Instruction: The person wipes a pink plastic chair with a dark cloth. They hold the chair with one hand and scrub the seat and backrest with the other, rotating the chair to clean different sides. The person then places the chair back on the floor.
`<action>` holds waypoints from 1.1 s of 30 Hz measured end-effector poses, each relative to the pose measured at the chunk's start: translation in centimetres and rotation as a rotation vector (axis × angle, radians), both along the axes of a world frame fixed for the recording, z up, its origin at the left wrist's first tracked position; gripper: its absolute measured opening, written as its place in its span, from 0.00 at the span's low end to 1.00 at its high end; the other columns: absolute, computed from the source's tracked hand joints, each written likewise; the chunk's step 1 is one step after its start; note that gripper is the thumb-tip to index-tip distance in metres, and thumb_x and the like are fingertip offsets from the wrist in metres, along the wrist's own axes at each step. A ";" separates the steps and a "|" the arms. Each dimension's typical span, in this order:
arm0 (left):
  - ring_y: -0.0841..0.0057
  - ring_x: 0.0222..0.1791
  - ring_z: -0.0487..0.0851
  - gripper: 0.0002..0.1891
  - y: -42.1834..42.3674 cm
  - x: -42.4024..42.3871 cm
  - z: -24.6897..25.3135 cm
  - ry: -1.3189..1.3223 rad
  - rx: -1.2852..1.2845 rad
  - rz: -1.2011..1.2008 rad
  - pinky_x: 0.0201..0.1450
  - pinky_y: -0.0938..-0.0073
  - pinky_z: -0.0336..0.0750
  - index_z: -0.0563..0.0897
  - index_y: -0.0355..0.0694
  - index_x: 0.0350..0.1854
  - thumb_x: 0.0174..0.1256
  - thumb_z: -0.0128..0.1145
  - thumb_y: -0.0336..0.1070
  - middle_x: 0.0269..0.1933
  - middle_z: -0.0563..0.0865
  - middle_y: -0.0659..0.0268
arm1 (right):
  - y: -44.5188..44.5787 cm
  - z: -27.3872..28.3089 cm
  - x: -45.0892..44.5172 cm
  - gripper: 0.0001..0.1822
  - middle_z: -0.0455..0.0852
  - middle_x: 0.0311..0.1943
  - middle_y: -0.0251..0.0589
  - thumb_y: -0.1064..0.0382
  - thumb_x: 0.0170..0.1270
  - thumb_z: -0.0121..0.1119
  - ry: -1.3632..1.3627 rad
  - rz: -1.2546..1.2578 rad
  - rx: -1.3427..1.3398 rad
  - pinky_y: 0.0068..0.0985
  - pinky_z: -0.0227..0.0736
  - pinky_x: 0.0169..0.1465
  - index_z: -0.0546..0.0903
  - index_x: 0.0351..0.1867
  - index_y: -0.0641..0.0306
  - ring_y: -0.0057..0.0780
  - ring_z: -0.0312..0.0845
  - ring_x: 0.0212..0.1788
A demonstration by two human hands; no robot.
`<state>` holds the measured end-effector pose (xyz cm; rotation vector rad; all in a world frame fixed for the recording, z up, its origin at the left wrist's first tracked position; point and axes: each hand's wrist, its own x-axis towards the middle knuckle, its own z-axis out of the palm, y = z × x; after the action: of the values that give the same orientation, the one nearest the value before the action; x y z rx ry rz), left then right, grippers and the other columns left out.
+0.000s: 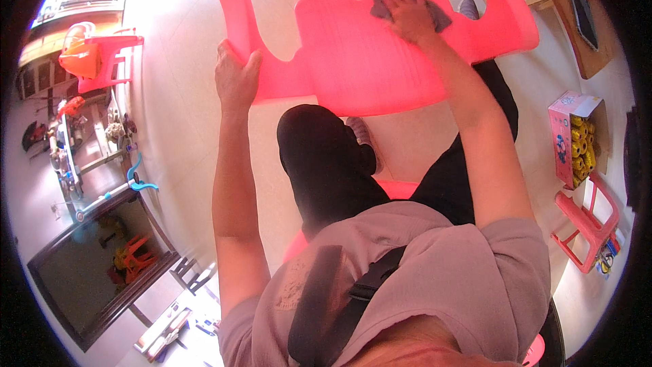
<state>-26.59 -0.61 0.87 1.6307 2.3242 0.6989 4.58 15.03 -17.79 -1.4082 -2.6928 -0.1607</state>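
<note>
Before my knees stands a pink plastic armchair [351, 56], its seat facing up at me and its slotted backrest at the top of the view. My left hand [238, 74] grips the front of the chair's arm on the left, thumb on one side and fingers on the other. On the right part of the seat, toward the backrest, my right hand [410, 15] presses a dark grey cloth [439, 16] flat. The cloth bunches out around the fingers and partly hides them.
A wooden table [593, 58] with a phone-like device [578, 5] is at upper right. Below it are an open pink carton [562, 137] of yellow packs and a small red stool [586, 229]. At left stand another pink chair [104, 61] and a dark-framed screen [102, 265].
</note>
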 end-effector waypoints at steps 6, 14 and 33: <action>0.46 0.48 0.80 0.29 0.1 -0.3 0.0 0.028 -0.086 0.063 0.51 0.54 0.73 0.70 0.27 0.51 0.53 0.60 0.46 0.47 0.81 0.41 | -7.6 1.4 -2.7 0.33 0.70 0.64 0.42 0.41 0.60 0.54 0.161 0.102 -0.118 0.49 0.53 0.67 0.73 0.62 0.57 0.36 0.59 0.69; 0.45 0.50 0.80 0.31 0.6 0.2 0.1 0.057 -0.103 0.086 0.53 0.53 0.73 0.71 0.27 0.50 0.52 0.61 0.48 0.46 0.81 0.40 | -13.7 2.6 -2.6 0.26 0.77 0.51 0.45 0.47 0.53 0.63 0.416 0.147 -0.166 0.49 0.59 0.61 0.78 0.52 0.55 0.40 0.68 0.58; 0.46 0.48 0.81 0.31 0.5 -0.1 0.2 0.082 -0.067 0.103 0.52 0.55 0.75 0.73 0.27 0.48 0.49 0.63 0.49 0.43 0.83 0.38 | -18.5 3.9 -2.4 0.32 0.77 0.55 0.43 0.45 0.52 0.63 0.369 0.068 -0.006 0.45 0.56 0.65 0.76 0.55 0.62 0.38 0.67 0.62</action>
<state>-26.64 -0.10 1.04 1.5478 2.4760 0.5783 2.23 -3.51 -13.84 -1.2064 -2.4317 0.1031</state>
